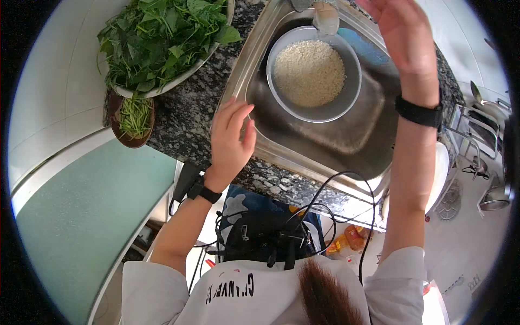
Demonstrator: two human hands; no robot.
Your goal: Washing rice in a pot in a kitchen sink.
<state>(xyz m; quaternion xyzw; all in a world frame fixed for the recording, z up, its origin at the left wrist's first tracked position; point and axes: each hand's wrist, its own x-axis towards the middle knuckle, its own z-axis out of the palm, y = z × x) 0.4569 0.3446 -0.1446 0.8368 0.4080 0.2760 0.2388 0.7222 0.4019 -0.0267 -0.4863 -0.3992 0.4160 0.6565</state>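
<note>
A round metal pot (353,91) with white rice grains (310,73) in it stands in the stainless steel sink (325,148), below the faucet (326,18). My left hand (233,138) is at the sink's left rim, fingers apart and holding nothing. Raised over the sink's upper right side is my right hand (406,36); its fingertips run to the picture's upper edge, and nothing shows in it. Whether water runs from the faucet is unclear.
A large bowl of leafy greens (162,44) and a small brown bowl (134,142) of cut green stems stand left on the granite counter (183,113). A blue object (363,46) lies behind the pot. A wire rack (475,126) with utensils is at right. Black cables hang before me.
</note>
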